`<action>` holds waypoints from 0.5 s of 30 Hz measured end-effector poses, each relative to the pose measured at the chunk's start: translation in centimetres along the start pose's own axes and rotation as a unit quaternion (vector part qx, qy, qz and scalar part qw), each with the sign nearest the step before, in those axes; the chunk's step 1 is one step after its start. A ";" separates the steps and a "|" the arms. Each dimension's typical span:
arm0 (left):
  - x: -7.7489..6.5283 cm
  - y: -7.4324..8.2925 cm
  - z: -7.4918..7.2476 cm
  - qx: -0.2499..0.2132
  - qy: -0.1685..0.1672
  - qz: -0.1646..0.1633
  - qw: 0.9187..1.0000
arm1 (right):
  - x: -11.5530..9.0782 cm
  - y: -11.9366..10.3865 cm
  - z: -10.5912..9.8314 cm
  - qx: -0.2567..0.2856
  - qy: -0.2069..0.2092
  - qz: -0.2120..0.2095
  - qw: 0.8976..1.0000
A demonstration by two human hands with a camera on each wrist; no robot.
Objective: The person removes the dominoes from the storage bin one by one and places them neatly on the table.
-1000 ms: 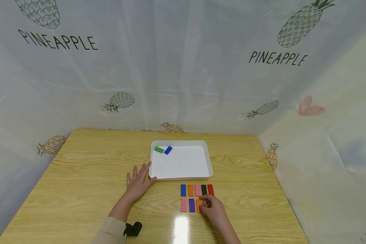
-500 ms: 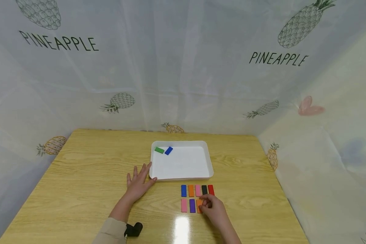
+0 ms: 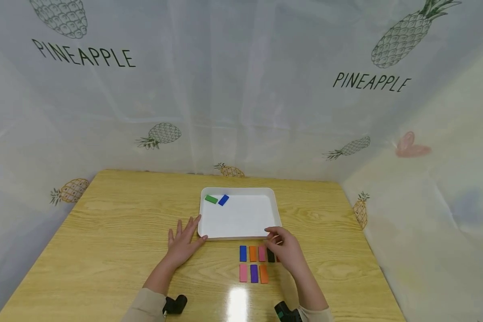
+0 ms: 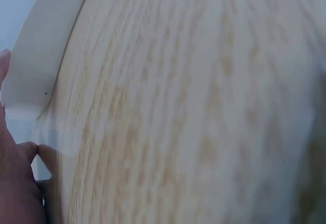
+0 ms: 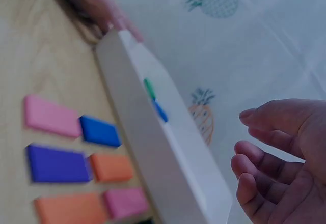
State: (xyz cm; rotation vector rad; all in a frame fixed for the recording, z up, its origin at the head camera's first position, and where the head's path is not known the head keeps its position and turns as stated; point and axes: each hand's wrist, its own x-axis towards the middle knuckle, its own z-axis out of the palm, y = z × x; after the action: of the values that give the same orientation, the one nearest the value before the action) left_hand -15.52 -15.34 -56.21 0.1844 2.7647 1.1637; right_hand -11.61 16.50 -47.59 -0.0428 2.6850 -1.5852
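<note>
My left hand [image 3: 181,246] lies with fingers spread at the near left corner of a white tray [image 3: 241,219], fingertips touching its rim. A green block [image 3: 211,199] and a blue block [image 3: 223,200] lie in the tray's far left corner. My right hand [image 3: 287,250] hovers by the tray's near right corner, fingers loosely bent; the right wrist view shows nothing between them. Under it, the black block [image 3: 271,256] is partly covered and the red one mostly hidden. Beside them lie blue [image 3: 243,253], orange [image 3: 252,253] and pink [image 3: 262,253] blocks.
A nearer row holds a pink block [image 3: 243,273], a purple block [image 3: 254,273] and an orange block [image 3: 264,273]. The wooden table [image 3: 124,223] ends at a pineapple-print curtain [image 3: 241,89] behind and at the sides. Black wrist devices [image 3: 175,305] sit near both sleeves.
My right hand has moved away from the orange block in the nearer row, up toward the tray's near right corner. That orange block is now uncovered. The left hand stays in place.
</note>
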 end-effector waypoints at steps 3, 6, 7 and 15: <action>0.0 0.0 0.0 -0.002 -0.004 -0.002 1.000 | 1.4 -1.1 0.3 -0.009 -0.008 -0.015 1.000; 0.0 0.0 0.0 -0.002 -0.004 0.000 1.000 | 2.7 -2.1 1.0 -0.011 -0.022 -0.021 0.999; 0.0 0.0 0.0 0.000 -0.004 0.001 1.000 | 3.2 -2.4 1.3 -0.008 -0.026 -0.023 0.999; 0.1 0.0 0.0 0.001 0.000 0.003 1.000 | 6.8 -4.1 3.5 0.001 -0.068 -0.046 0.997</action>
State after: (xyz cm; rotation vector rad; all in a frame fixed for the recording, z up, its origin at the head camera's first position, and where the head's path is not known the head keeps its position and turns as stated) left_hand -15.59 -15.30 -56.24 0.1930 2.7677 1.1630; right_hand -18.25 11.20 -45.78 -0.2687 2.6136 -1.5474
